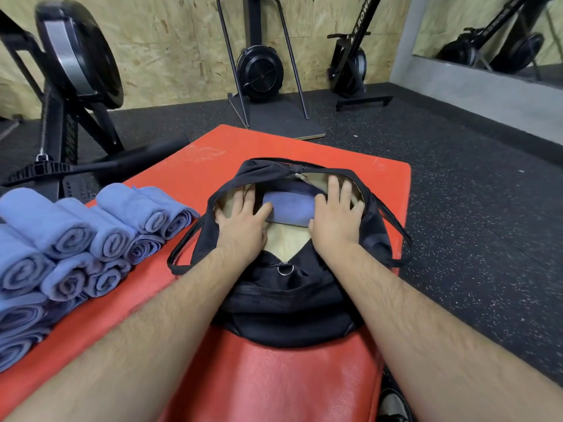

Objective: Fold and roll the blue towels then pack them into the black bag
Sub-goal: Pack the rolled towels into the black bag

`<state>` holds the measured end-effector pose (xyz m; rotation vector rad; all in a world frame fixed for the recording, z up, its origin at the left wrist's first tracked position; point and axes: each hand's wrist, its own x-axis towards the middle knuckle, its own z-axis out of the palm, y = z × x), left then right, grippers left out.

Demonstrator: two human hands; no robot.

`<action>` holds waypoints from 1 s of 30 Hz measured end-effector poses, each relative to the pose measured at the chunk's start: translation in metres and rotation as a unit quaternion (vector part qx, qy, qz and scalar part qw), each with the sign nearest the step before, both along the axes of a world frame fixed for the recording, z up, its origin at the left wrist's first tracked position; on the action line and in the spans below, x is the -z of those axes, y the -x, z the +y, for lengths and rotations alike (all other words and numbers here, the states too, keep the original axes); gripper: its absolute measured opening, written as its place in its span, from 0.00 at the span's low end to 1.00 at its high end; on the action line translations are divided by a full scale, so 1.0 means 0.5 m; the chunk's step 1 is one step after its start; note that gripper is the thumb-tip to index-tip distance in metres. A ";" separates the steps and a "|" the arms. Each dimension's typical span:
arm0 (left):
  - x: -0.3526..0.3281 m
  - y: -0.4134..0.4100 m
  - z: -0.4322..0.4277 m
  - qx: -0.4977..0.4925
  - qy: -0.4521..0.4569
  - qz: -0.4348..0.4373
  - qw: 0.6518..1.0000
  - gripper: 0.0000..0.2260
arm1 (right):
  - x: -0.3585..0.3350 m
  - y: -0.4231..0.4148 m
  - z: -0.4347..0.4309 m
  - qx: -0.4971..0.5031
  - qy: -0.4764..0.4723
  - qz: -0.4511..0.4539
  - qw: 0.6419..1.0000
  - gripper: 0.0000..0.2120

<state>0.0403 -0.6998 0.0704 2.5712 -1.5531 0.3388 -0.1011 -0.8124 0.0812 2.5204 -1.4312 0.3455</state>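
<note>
A red mat (274, 376) covers the floor. The stack of rolled blue towels (76, 239) sits on its left edge, spiral ends facing the person and long axes running away from them. The black bag (289, 296) lies mid-mat, mouth spread wide. One rolled towel (289, 208) rests inside, lying crosswise, with a hand at each end. The left hand (243, 220) and right hand (335, 220) lie flat with fingers straight, each grip open and clamped on nothing. The stack lies well left of the bag, nearer the left hand, which looks better placed to fetch the next roll.
</note>
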 end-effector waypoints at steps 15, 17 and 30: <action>-0.004 0.001 0.006 0.001 -0.019 0.024 1.000 0.09 | -0.001 0.031 -0.008 -0.039 -0.053 -0.031 0.997 0.16; -0.003 0.003 0.008 0.007 -0.008 0.035 0.999 0.10 | 0.002 0.032 -0.012 -0.032 -0.051 -0.070 0.996 0.18; 0.017 -0.003 -0.008 -0.005 0.055 0.072 0.996 0.17 | 0.007 0.033 -0.014 -0.017 -0.094 -0.052 0.994 0.20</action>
